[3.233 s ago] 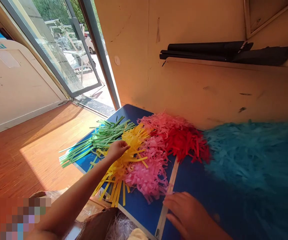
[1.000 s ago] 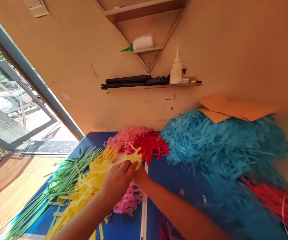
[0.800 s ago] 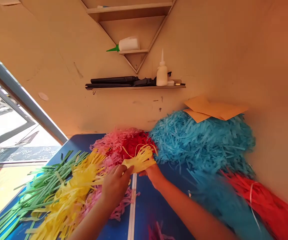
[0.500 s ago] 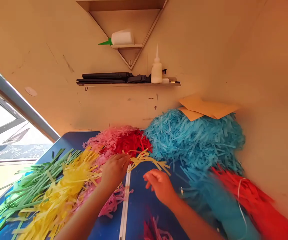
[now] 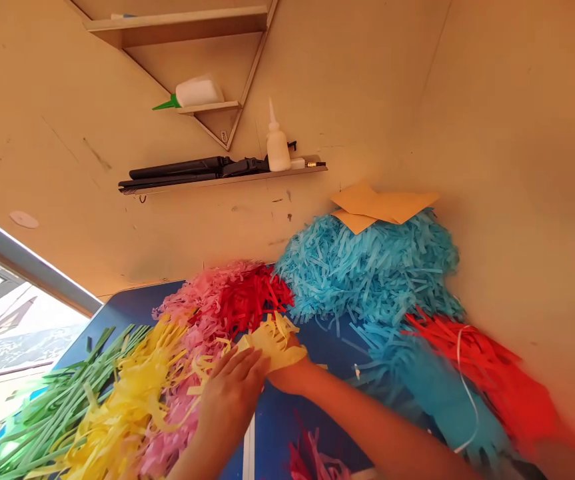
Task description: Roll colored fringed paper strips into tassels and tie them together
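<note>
Both hands meet over the blue table [image 5: 127,310] around a small bundle of yellow paper strips [image 5: 273,341]. My right hand [image 5: 290,375] is closed under the bundle and grips it. My left hand [image 5: 231,395] lies against the bundle's near side, fingers pressed to the strips. A larger yellow strip pile [image 5: 132,393] lies just left of them, with pink strips [image 5: 182,413] under my left hand and red strips [image 5: 247,300] behind the bundle.
Green strips [image 5: 52,407] lie at the far left, a big blue heap [image 5: 372,267] with brown paper sheets [image 5: 382,203] on top at the back right, a red bundle [image 5: 487,373] beside the right wall. A wall shelf [image 5: 222,177] carries a glue bottle [image 5: 277,141] and black tools.
The left hand lifted a bunch of yellow strips from the pile. The right hand let go briefly, then came back under the bunch; both hands now press it together.
</note>
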`<state>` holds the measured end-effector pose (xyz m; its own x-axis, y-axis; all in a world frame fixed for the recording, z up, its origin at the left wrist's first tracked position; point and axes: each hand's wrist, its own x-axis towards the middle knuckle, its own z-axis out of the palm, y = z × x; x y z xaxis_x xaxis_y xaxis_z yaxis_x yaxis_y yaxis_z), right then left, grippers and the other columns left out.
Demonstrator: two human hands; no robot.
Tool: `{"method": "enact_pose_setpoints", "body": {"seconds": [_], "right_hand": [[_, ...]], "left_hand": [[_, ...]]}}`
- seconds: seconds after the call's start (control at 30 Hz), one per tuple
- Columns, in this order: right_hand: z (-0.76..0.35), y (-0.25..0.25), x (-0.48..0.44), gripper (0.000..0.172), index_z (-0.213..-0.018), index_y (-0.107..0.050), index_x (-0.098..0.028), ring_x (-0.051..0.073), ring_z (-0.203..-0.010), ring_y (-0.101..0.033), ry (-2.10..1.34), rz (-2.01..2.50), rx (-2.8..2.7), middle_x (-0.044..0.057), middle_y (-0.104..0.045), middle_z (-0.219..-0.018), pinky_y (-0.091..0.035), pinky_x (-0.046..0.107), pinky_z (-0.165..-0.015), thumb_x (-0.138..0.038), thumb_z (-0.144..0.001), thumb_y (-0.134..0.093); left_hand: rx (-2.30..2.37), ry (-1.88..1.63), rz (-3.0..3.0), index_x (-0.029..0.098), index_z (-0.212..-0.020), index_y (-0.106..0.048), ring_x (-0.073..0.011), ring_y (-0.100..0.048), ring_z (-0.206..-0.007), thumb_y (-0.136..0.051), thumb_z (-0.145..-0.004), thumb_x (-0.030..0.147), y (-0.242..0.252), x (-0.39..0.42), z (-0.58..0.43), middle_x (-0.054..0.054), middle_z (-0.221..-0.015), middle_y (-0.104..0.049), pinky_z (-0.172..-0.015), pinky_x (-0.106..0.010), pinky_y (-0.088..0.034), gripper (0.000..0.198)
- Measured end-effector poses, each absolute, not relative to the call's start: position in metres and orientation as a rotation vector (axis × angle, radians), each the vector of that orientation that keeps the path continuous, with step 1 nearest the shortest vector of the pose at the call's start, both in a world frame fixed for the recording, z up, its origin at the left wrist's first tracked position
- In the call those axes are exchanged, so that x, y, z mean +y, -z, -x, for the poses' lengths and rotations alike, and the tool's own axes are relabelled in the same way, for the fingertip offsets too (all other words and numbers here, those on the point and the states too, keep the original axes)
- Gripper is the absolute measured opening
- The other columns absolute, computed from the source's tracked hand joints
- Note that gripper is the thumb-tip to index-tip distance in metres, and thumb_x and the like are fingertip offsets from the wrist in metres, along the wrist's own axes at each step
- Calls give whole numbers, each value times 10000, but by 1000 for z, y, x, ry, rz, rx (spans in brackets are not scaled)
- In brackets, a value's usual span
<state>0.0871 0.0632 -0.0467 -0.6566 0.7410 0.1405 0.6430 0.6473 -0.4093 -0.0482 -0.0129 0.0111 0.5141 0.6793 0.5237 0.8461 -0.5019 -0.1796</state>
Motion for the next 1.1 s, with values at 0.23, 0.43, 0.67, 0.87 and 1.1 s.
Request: {"method": "enact_pose_setpoints", "body": {"seconds": [0.23, 0.43, 0.67, 0.87, 1.1], "right_hand": [[-267, 52, 77, 511, -1363, -554, -207, 272, -1314, -499, -369, 1805, -2339, 114, -538, -1422, -433, 393, -1053, -225, -853, -572], [-249, 32, 30, 470, -1177, -656, -182, 254, -1138, -617, -332, 1639, -2067, 147, -662, -1215, -491, 387, -958, -378, -1022, -257], [-177, 57, 49, 468, -1411, -491, -135, 331, -1390, -371, -479, 1606, -2521, 175, -475, -1462, -237, 571, -1138, -334, -992, -429], [-215, 60, 29, 548, -1406, -478, -170, 298, -1270, -516, -451, 1199, -2612, 149, -562, -1388, -298, 528, -1115, -382, -904, -538], [-211, 105, 24, 302, -1153, -641, -195, 204, -1154, -634, -434, 1059, -2605, 88, -724, -1150, -321, 447, -1108, -130, -959, -418]], "left_hand": [[-1410, 615, 2590, 242, -1084, -717, -250, -695, -1072, -471, -905, 115, 90, -21, 15, -88, -1159, -735, -910, -400, -585, 329], [-1636, 601, 2648, 301, -1087, -731, -300, -627, -1187, -541, -906, 153, 124, -30, 1, -98, -1238, -696, -978, -513, -527, 301], [-1510, 650, 2789, 338, -1088, -717, -293, -593, -1232, -561, -921, 206, 125, -36, 10, -57, -1244, -698, -1074, -576, -413, 264], [-1550, 784, 2846, 363, -1046, -720, -266, -576, -1248, -540, -938, 237, 123, -31, 8, -20, -1234, -702, -1107, -580, -358, 244], [-1810, 573, 2612, 222, -1093, -675, -231, -637, -1112, -424, -916, 68, 102, -15, 23, -64, -1168, -723, -1083, -489, -373, 344]]}}
